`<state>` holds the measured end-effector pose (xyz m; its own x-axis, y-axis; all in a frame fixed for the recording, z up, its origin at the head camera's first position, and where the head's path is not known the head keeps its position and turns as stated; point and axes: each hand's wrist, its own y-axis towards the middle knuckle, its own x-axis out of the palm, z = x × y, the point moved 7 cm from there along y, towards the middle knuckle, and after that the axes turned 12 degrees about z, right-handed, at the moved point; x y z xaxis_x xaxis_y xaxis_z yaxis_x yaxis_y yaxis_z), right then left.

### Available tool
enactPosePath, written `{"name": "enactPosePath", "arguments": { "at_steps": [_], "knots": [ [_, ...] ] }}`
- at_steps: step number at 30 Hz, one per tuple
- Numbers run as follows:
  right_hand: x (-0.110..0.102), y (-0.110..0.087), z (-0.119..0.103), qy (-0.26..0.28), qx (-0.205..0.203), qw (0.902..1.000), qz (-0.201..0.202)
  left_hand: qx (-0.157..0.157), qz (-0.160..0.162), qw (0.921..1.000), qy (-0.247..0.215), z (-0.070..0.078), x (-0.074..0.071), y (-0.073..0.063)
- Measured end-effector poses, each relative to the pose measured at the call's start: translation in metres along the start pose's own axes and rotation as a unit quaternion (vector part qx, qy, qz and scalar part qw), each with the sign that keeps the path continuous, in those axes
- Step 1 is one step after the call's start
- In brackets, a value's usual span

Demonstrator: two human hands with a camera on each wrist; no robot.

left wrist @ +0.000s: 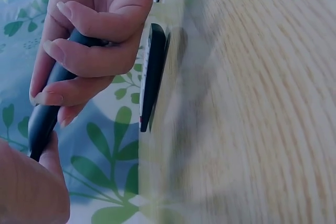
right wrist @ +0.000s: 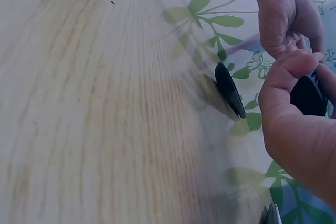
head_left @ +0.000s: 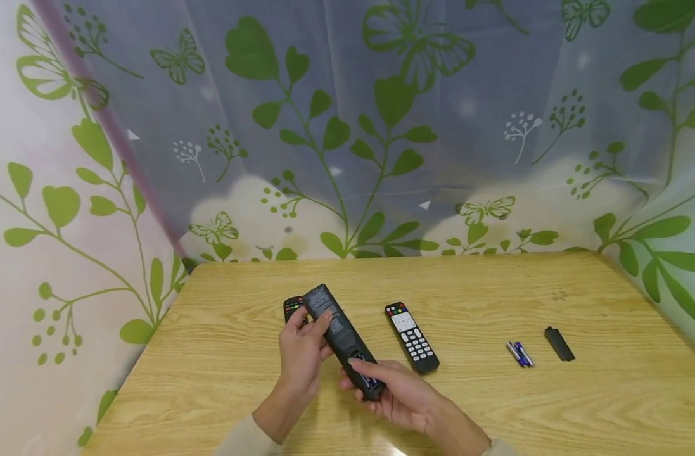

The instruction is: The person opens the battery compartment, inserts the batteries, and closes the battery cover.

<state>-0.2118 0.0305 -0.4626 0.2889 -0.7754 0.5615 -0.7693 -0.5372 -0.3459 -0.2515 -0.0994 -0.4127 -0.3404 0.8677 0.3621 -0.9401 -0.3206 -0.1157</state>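
One open-backed remote (head_left: 343,335), held slantwise

Back face up, lifted off the worktop (head_left: 552,411). Long axis runs far left to near right. Left hand (head_left: 303,351) grips towards the far end, thumb laid on the back; right hand (head_left: 401,391) grips the near end, fingers curled below, thumb above.

Key relation: the uncovered battery compartment (head_left: 374,388) faces up at the near end, beside the right thumb. By my judgement the right hand is better placed for it, the left steadying. (Blue and silver shows inside, probably batteries; thumb partly covers it, no count.)

Worktop: pale wood grain. Another remote (head_left: 293,309) lies behind the far end, mostly hidden. White-keyed remote (head_left: 411,337) lies face up, near the right hand, on a similar slant. Farther right, well apart from both hands: two loose batteries (head_left: 524,354) side by side, then a small dark cover (head_left: 560,344).

Room: printed cloth (head_left: 484,76), leaves and butterflies, hangs behind and at both sides.
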Motion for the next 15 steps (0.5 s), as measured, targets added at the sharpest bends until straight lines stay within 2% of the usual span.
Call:
{"name": "enactPosePath", "arguments": {
  "at_steps": [8,11,15],
  "knots": [
    [-0.005,-0.003,-0.002,-0.017,-0.012,0.9996,0.019,-0.006,-0.006,0.9999,0.011,0.0,0.0,-0.002],
    [-0.012,-0.007,-0.01,-0.045,-0.03,0.9974,0.047,0.002,-0.002,1.0,0.008,0.002,0.001,-0.001],
    [-0.025,-0.015,-0.027,-0.104,-0.057,0.9892,0.085,0.003,0.01,0.9999,-0.002,0.003,0.0,0.0]
  ]
}}
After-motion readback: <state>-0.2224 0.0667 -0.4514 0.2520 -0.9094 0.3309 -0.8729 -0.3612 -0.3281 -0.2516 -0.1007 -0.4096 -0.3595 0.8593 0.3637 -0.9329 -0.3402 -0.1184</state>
